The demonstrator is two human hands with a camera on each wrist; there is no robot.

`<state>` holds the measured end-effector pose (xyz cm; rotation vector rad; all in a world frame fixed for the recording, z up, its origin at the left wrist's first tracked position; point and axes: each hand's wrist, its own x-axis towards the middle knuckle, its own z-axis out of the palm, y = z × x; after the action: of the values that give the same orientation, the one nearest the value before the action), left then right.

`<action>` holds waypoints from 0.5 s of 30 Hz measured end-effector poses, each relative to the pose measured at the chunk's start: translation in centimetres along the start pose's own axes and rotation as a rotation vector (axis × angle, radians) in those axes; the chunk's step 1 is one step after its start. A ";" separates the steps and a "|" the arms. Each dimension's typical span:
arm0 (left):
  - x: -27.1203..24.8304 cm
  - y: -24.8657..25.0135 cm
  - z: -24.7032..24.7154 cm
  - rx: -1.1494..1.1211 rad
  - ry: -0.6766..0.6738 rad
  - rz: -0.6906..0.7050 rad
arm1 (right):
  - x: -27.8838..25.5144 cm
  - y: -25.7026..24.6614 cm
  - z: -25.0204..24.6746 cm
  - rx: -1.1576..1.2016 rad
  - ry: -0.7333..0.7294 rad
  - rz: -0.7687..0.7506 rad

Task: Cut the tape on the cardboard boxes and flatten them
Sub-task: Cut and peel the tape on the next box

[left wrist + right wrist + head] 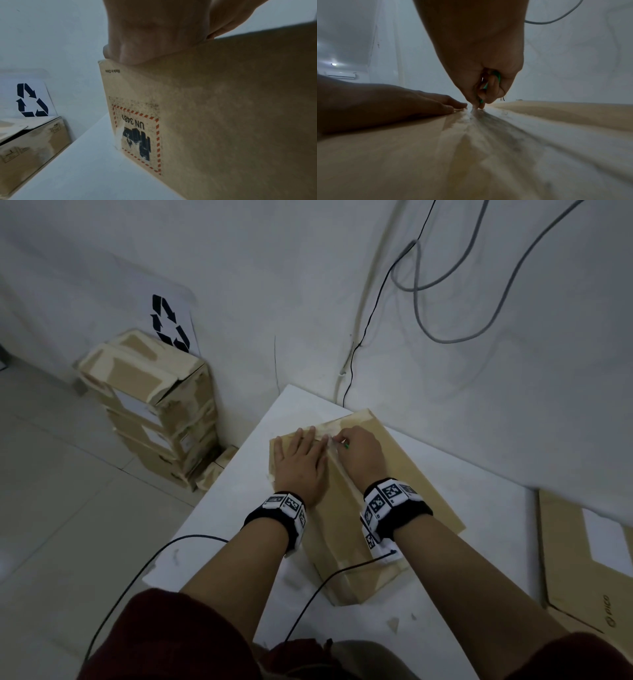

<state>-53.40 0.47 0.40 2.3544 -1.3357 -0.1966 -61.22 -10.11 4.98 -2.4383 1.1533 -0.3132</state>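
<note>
Pressing my left hand [297, 465] flat on the box [404, 474], I keep its fingers straight and spread, palm down on the top panel left of the tape [337, 465]. The box sits on the white table [219, 542], near its far end, skewed to the table edges. The tape runs along the middle seam of the box top, wrinkled and glossy in the right wrist view, and goes on down the near end face.

My right hand [359, 453] is curled tight round a small green cutter [496, 79]; only slivers of green show between the fingers. Its tip is down at the tape line near the far end of the seam, just beside my left fingertips [458, 104]. I cannot tell whether the blade is through the tape.

From the left wrist view the box side carries a red-dashed label [137, 135] reading UN 3481, upside down, with the heel of my left hand resting on the top edge above it.

A stack [154, 405] of taped boxes stands on the floor left of the table, against the wall, with a recycling sign [169, 323] leaning behind it. A flat carton [582, 559] with a white sticker lies to my right. Cables [418, 285] hang loose on the wall beyond the table.
</note>
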 end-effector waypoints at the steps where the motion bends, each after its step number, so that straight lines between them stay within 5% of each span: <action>1: 0.0 0.0 0.0 -0.005 -0.002 -0.006 | 0.0 -0.1 0.0 -0.030 -0.010 0.000; 15: 0.1 0.2 -0.1 0.084 -0.036 -0.015 | -11.0 4.4 -3.1 -0.112 -0.050 0.100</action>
<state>-53.49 0.30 0.56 2.4417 -1.3688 -0.1909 -72.29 -4.94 5.43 -2.4585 1.2975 -0.1609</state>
